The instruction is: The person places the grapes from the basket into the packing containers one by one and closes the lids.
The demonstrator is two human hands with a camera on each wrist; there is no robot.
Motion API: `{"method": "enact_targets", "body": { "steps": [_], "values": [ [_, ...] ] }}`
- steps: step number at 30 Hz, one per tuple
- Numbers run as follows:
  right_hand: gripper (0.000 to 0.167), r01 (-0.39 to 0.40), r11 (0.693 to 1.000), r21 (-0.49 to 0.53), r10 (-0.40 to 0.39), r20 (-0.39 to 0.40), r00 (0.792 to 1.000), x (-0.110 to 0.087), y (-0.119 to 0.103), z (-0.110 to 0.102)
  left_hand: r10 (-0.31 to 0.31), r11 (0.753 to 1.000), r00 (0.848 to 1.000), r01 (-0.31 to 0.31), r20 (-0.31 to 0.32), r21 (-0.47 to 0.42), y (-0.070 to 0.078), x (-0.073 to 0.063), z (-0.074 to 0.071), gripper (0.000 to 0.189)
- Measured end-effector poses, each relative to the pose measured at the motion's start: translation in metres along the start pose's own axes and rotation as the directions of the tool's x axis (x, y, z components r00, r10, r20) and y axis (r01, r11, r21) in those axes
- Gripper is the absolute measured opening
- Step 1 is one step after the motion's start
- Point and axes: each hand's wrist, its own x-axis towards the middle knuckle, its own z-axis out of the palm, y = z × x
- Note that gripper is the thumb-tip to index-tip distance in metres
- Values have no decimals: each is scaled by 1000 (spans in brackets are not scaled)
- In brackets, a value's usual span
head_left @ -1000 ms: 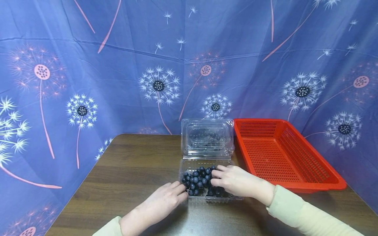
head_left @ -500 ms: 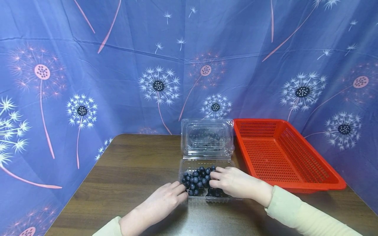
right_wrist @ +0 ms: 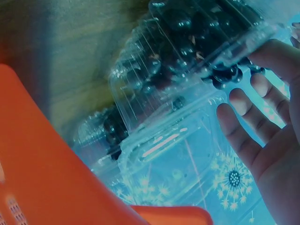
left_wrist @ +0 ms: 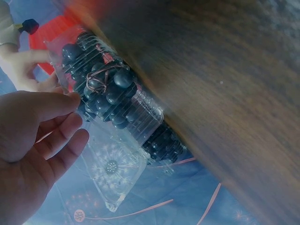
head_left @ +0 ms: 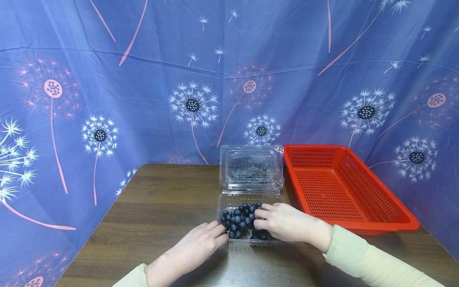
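Note:
A bunch of dark grapes (head_left: 238,220) lies in a clear plastic clamshell box (head_left: 235,242). Its hinged lid (head_left: 252,167) stands raised at the back. My left hand (head_left: 202,241) holds the box's front left corner, fingertips right beside the grapes. In the left wrist view, thumb and fingers (left_wrist: 70,140) meet at the rim, near a pale stem (left_wrist: 96,84). From the right, my right hand (head_left: 281,219) reaches over the box and grips the grapes at that end. The right wrist view has grapes (right_wrist: 225,75) between its thumb and fingers; their exact contact is partly hidden.
To the right of the box stands a red perforated plastic basket (head_left: 331,195), its rim close to the lid and right forearm. Everything rests on a brown wooden table (head_left: 150,211). A blue dandelion-print cloth (head_left: 150,99) hangs around the table's back and sides.
My right hand has shifted very slightly left over the grapes. The left hand, box and basket look the same.

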Motion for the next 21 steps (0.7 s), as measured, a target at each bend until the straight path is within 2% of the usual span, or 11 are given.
{"method": "enact_targets", "body": {
  "steps": [12,21],
  "values": [
    [28,-12,998,-60,11,-13,1000,2,9,-20,2,1000,1000,-2,-2,5,0,0,0,11],
    [31,-33,996,-85,30,-28,999,5,28,-37,3,1000,1000,-3,-3,3,0,0,0,14]
  ]
}}
